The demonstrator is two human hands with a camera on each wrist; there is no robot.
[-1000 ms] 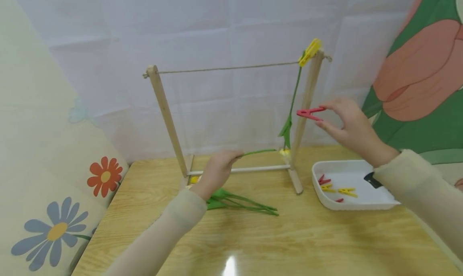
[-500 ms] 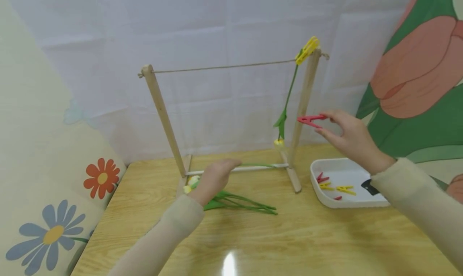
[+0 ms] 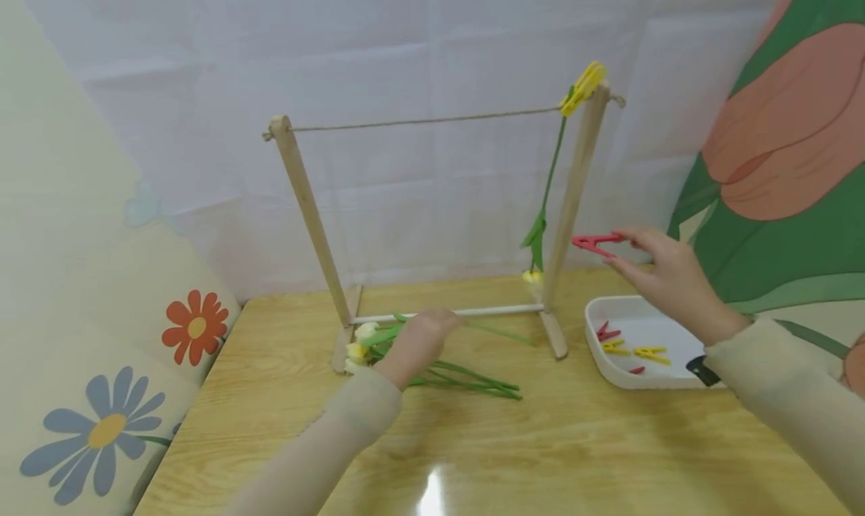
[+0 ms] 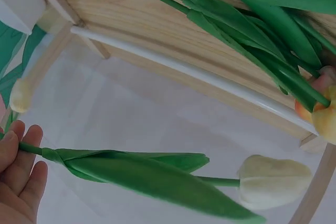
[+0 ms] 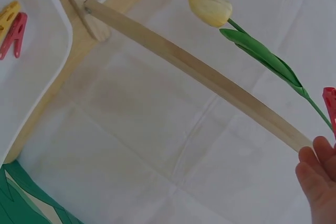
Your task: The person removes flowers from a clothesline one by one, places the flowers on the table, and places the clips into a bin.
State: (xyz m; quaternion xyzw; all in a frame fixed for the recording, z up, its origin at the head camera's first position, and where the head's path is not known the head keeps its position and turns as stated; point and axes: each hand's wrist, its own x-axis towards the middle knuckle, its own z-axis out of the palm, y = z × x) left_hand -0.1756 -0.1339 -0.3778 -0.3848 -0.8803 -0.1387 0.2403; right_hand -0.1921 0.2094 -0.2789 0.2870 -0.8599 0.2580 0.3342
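In the head view my left hand (image 3: 422, 343) pinches the green stem of an artificial tulip above several others (image 3: 473, 384) lying on the table. The left wrist view shows its white bloom (image 4: 274, 182) and long leaf. My right hand (image 3: 672, 279) holds a red clothespin (image 3: 595, 243) between thumb and fingers, to the right of the wooden stand (image 3: 574, 178). From the stand's twine (image 3: 426, 121) a pale yellow tulip (image 3: 538, 234) hangs head down near the right post, gripped by a yellow clothespin (image 3: 583, 88).
A white tray (image 3: 608, 377) at the right holds red and yellow clothespins (image 3: 651, 354) and a dark object (image 3: 703, 369), partly covered by my right sleeve. A white rod (image 3: 500, 310) joins the stand's feet on the wooden table (image 3: 541, 441). White cloth (image 3: 419, 58) hangs behind.
Both hands have come down a little, the right one with the red clothespin still pinched. The free end of the held tulip's stem has dropped from pointing slightly up to slanting down rightward.
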